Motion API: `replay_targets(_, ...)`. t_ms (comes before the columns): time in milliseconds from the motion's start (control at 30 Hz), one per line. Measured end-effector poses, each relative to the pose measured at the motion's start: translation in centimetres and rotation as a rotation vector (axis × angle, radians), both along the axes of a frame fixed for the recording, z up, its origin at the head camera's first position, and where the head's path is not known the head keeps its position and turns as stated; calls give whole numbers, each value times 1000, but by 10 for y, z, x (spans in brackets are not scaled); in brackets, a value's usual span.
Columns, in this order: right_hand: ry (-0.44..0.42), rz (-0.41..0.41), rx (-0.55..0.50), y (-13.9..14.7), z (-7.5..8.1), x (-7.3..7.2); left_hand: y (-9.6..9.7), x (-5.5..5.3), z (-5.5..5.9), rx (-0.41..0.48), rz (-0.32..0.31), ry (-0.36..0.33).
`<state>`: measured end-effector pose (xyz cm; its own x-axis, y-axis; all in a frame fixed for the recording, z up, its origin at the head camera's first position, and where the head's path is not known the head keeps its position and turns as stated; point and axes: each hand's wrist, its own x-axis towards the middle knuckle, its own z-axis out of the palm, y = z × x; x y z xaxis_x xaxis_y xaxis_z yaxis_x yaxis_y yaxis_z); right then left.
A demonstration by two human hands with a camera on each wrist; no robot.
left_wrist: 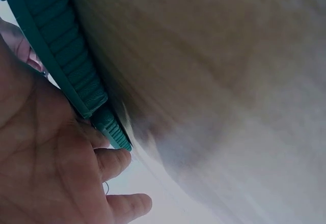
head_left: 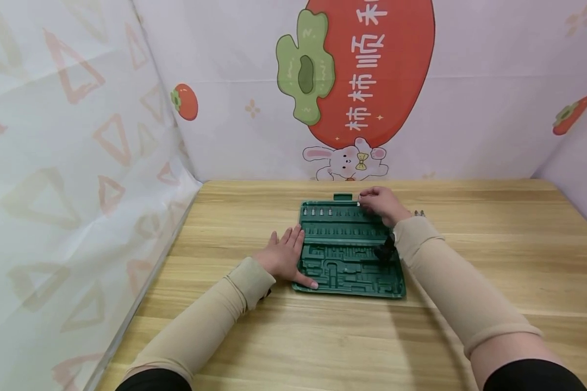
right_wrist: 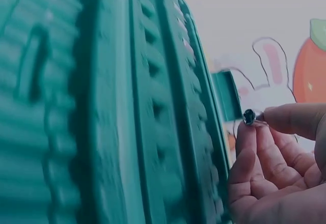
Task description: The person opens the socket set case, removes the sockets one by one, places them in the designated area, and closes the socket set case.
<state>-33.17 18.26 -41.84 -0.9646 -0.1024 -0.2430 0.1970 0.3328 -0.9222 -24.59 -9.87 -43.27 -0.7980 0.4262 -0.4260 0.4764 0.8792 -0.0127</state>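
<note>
Two beige sleeves (head_left: 205, 320) reach in from the lower left and lower right of the frame, over a wood-grain surface (head_left: 323, 342). The hands are apart. At centre, the left hand (head_left: 283, 258) lies with its fingers straight and spread against the left side of a green moulded tray (head_left: 344, 241), its thumb over the near left corner. The tray lies flat in the middle of the frame, its nearer half shaped with larger recesses, its farther half with rows of small slots. A black object (head_left: 385, 251) shows beside the right cuff, above the tray's right part.

Farther up, four small metal pieces (head_left: 321, 212) sit at the left end of the far row. Two metal tips (head_left: 416, 213) show just beyond the right cuff. Over the tray's far edge, the right hand (head_left: 383, 205) pinches a small metal socket (right_wrist: 249, 117) in its fingertips, near a green tab (head_left: 343, 197). Behind stands a white backdrop (head_left: 244, 54) printed with a large red fruit and a rabbit.
</note>
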Motion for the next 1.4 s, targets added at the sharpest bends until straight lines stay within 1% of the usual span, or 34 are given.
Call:
replay_targets(133,-1,10,-11,12,1,4,0,0,-2,-9,0,8)
replay_targets(333,-1,31,-34,33,-3,7,0,1,-3,-6,5,5)
replay_targets(667,-7,54,-118,69,-6,8,-2,1,-2,1,2,-3)
replay_targets(900,-36,53,-224,92,-6,8,-1,0,-2,7,8,-19)
replay_targets(1067,-34,37,-259,107,-5,12,-2,-1,-2,8,8,-16)
replay_targets(1200,-40,30,-277,117,-5,14,-2,0,-1,13,5,-9)
replay_targets(1400,-50,20,-243,131,-7,17,-1,1,1,11,-3,-9)
